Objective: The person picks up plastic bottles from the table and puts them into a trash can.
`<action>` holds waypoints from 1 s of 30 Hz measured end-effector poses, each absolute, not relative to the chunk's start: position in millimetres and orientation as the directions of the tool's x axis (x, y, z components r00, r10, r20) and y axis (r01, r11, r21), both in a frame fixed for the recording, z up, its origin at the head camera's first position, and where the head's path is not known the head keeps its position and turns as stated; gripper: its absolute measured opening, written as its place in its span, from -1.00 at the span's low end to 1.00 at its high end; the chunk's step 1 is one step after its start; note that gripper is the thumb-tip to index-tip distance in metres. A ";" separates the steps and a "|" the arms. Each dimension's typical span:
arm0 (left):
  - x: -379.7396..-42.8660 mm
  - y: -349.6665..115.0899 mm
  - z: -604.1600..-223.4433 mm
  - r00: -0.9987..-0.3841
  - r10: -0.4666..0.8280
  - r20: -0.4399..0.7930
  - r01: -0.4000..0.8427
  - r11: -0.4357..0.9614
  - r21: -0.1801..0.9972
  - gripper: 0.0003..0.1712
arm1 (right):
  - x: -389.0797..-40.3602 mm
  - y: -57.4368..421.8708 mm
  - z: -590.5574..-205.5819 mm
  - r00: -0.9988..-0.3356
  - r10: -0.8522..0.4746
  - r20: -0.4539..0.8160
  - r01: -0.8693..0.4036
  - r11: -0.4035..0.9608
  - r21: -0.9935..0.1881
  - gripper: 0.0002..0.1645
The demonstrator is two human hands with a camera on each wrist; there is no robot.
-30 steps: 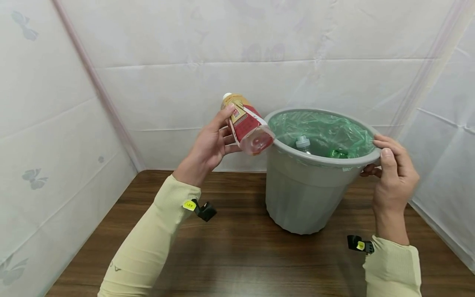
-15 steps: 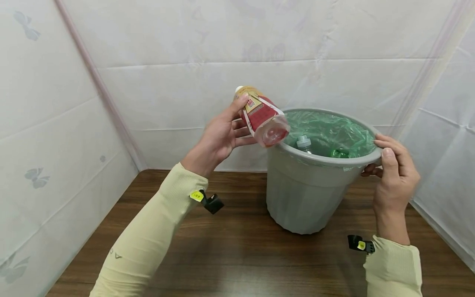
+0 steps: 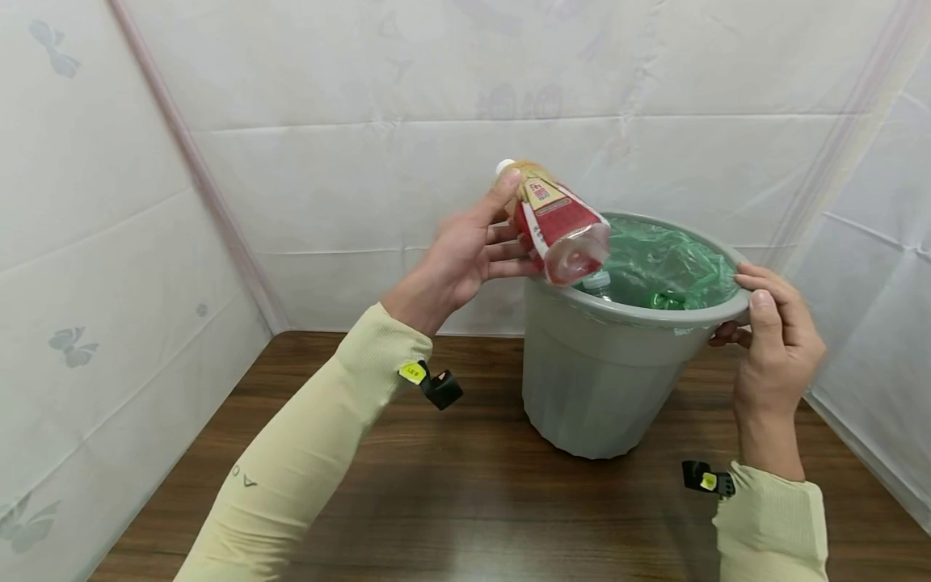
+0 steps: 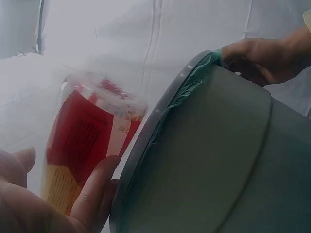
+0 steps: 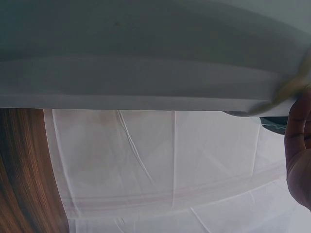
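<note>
My left hand (image 3: 473, 250) holds a plastic bottle (image 3: 560, 222) with a red and yellow label and a white cap. Tilted, its base points toward the opening of a grey trash bin (image 3: 589, 372) and overlaps the near left rim in the head view. The thumb lies on the label near the cap, the other fingers beneath. My right hand (image 3: 778, 347) grips the bin's right rim, fingers over the edge. Inside the green liner bag (image 3: 669, 250) lie a clear bottle with a pale cap (image 3: 598, 281) and a shiny green item (image 3: 667, 301).
The bin stands on a dark wooden table (image 3: 465, 485), leaning a little toward the right. White patterned sheets (image 3: 364, 97) close off the back and both sides. Each forearm wears a pale yellow sleeve (image 3: 305, 444) with a black wrist mount (image 3: 440, 390).
My left hand has carried the bottle to the right and slightly up, from beside the bin to over its left rim. The right hand and the bin have stayed almost still.
</note>
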State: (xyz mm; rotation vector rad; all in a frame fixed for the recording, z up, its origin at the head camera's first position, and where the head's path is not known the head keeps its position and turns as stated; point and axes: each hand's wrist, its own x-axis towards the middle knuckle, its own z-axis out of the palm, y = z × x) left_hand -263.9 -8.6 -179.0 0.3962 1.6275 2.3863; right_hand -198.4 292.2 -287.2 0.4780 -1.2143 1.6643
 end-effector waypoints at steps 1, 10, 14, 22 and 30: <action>-263.8 -8.5 -178.8 -0.936 0.341 0.093 -0.036 -0.355 0.934 -0.11 | -198.5 292.0 -287.2 -0.439 0.476 0.762 -0.871 -0.017 -0.492 -0.65; -261.5 -10.4 -177.9 -0.915 0.390 0.106 -0.052 -0.373 0.926 0.08 | -198.9 292.9 -286.9 -0.443 0.471 0.763 -0.867 -0.010 -0.498 -0.65; -260.7 -10.5 -178.7 -0.905 0.408 0.122 -0.038 -0.363 0.931 0.04 | -198.3 293.6 -287.6 -0.443 0.472 0.762 -0.867 -0.011 -0.498 -0.65; -260.8 -11.4 -180.2 -0.901 0.411 0.136 -0.010 -0.333 0.943 0.01 | -198.6 292.6 -287.4 -0.449 0.473 0.758 -0.866 -0.020 -0.500 -0.65; -258.6 -18.1 -185.5 -0.902 0.401 0.161 0.015 -0.343 0.939 -0.06 | -200.3 291.4 -287.7 -0.456 0.463 0.760 -0.863 -0.022 -0.505 -0.65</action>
